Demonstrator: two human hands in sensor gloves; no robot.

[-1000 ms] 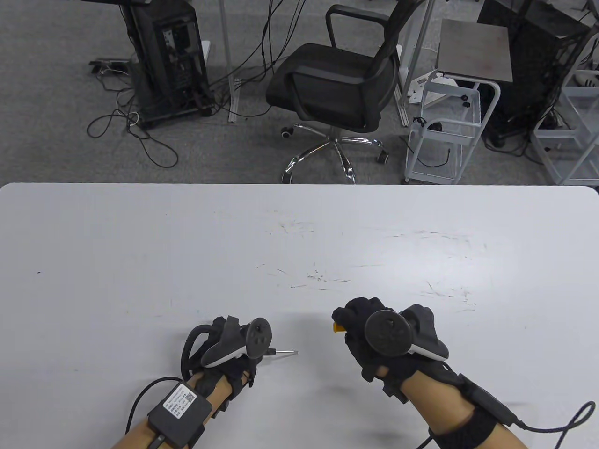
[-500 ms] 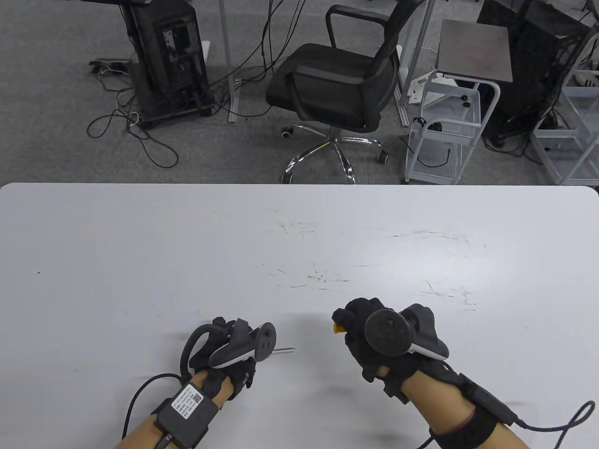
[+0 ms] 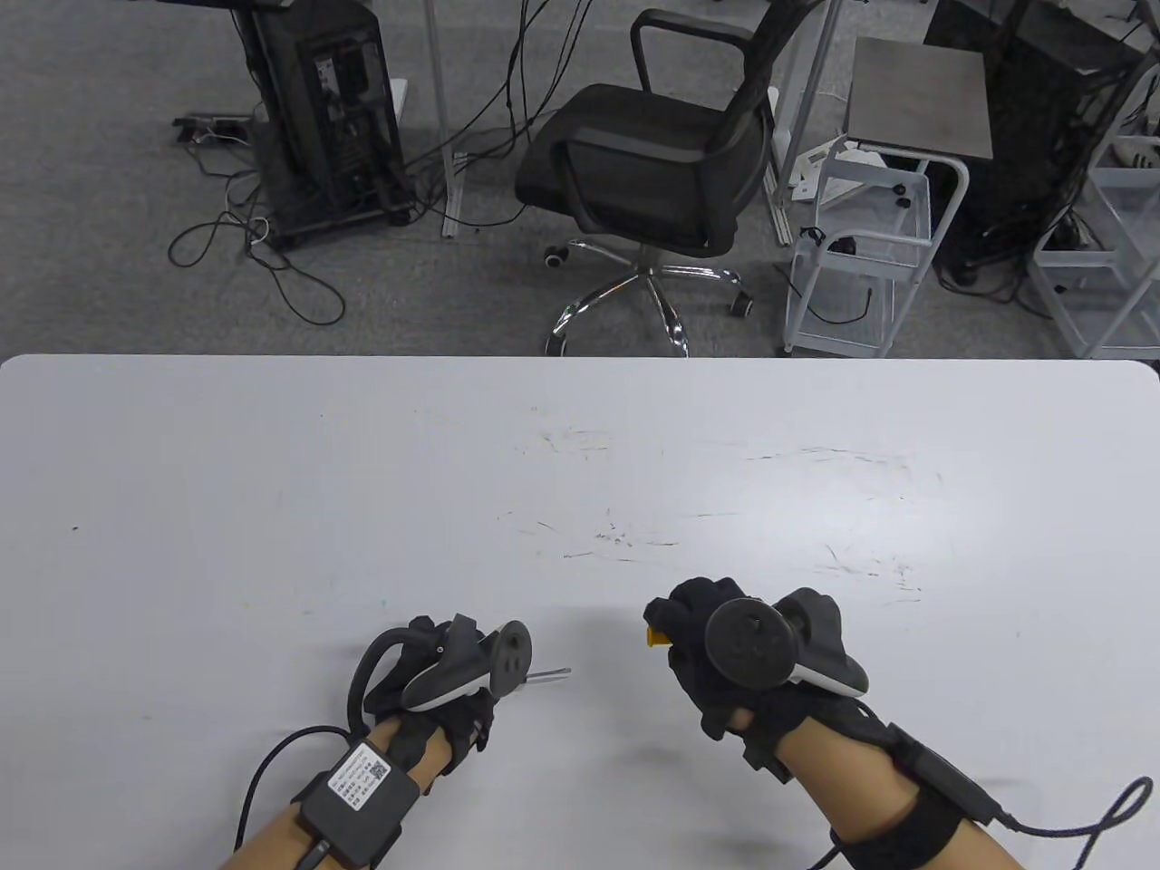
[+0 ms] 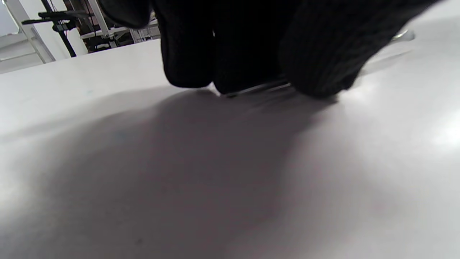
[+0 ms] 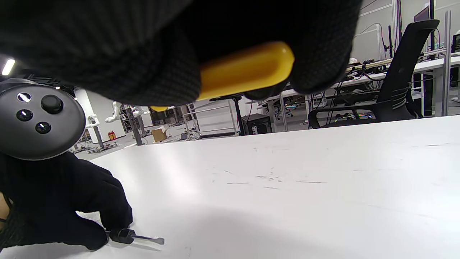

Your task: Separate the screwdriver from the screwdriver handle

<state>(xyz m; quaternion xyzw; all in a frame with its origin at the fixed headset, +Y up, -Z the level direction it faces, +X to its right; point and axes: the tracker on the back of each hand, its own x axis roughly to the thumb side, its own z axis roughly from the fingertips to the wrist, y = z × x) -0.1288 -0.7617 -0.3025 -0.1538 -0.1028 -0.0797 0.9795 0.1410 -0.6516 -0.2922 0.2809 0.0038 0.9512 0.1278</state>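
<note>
Two parts lay well apart: the right hand (image 3: pixel 725 652) gripped the yellow handle (image 5: pixel 244 70) above the table (image 3: pixel 272 471), and the left hand (image 3: pixel 435 675) apparently pinched the metal shaft (image 3: pixel 550 673) against it.

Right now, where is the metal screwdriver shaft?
The screwdriver shaft lies low on the table, under the left hand, with its tip pointing toward the right hand, which holds the yellow handle.
</note>
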